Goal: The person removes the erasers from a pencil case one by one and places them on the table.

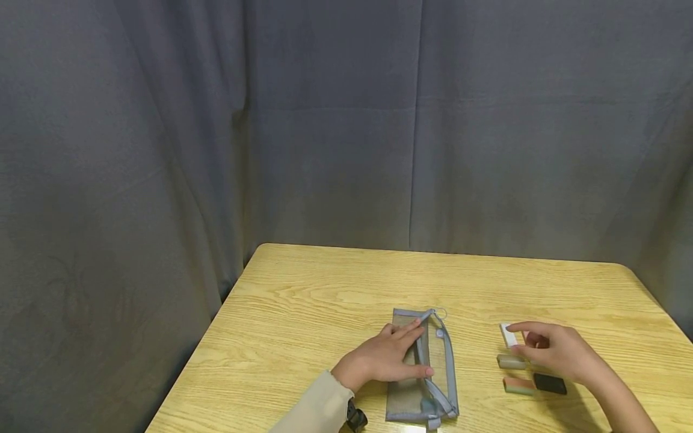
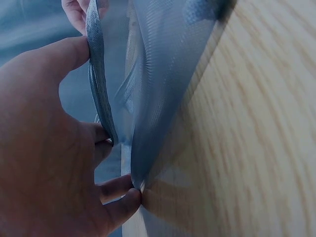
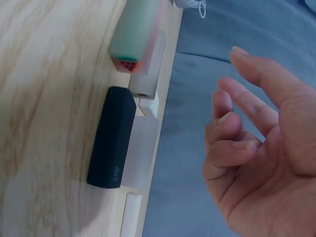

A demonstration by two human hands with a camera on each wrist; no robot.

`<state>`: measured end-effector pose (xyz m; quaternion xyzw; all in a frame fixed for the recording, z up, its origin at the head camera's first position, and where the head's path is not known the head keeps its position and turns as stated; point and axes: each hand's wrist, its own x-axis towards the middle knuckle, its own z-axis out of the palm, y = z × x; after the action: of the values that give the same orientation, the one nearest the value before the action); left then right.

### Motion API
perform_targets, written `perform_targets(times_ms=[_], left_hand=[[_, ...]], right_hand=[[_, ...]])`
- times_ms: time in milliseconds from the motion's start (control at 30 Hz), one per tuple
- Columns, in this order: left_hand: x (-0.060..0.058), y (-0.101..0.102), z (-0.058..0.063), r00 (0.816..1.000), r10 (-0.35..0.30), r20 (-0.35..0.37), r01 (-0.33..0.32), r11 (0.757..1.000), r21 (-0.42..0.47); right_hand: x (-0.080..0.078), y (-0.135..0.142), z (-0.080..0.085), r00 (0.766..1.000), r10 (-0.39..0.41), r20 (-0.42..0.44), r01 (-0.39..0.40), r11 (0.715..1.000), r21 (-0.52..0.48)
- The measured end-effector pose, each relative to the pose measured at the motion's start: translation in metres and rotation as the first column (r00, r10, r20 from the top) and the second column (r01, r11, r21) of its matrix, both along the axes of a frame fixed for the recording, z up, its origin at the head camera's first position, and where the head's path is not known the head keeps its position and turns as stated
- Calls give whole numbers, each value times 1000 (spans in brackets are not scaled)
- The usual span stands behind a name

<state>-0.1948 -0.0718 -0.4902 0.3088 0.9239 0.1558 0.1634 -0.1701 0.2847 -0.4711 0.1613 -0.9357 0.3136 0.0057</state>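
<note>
My left hand (image 1: 387, 358) rests with spread fingers on a grey mesh zip pouch (image 1: 408, 391), along its opening. In the left wrist view the thumb touches the zipper strip (image 2: 97, 74) and other fingertips meet the mesh (image 2: 163, 84), with a gap between the layers. My right hand (image 1: 560, 349) hovers over a group of small eraser-like blocks, thumb and index finger spread around a white block (image 1: 508, 335). The right wrist view shows nothing between its fingers. Nearest it lie a black block (image 3: 112, 138) and a green-and-pink block (image 3: 133, 37).
A greyish-olive block (image 1: 511, 361) lies between the white one and the green-and-pink one. A bluish lump (image 2: 203, 11) shows through the mesh. A ring hangs at the pouch's far corner. The wooden table (image 1: 325, 282) ends at grey curtains (image 1: 335, 150).
</note>
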Motion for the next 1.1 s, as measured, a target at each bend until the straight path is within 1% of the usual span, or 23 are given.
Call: perform_targets(times_ms=[200,300,433,500,667,733,833,967,1100], left_hand=[[1,0,0,1000,5,6,-5,1000,2],[1,0,1,1000,8,8,-8,1000,4],[1,0,1,1000,9,7,-9,1000,6],[1,0,1,1000,7,3,-7,1000,6],[2,0,2,1000,2,-3,-2,1000,0],[2,0,2,1000,2,-1,-2,1000,0],[1,0,2,1000,2,-1,-2,1000,3],[1,0,2,1000,3,-4,-3,1000,7],[1,0,1,1000,6,-1,-6,1000,10]], right_hand=[[0,-5,-3,999,53,-12,-54,996,-64],[1,-8,-3,996,90,-1,-90,993,-80],[2,-14,-3,992,121,19,-119,988,-98],[3,-16,-4,991,135,8,-133,986,-103],[5,-24,-6,984,175,41,-167,976,-142],[6,-27,-6,978,194,71,-180,969,-170],[7,-31,-7,969,231,84,-209,954,-214],[9,-36,-8,963,261,70,-238,941,-239],[10,-40,-11,964,264,37,-249,943,-222]])
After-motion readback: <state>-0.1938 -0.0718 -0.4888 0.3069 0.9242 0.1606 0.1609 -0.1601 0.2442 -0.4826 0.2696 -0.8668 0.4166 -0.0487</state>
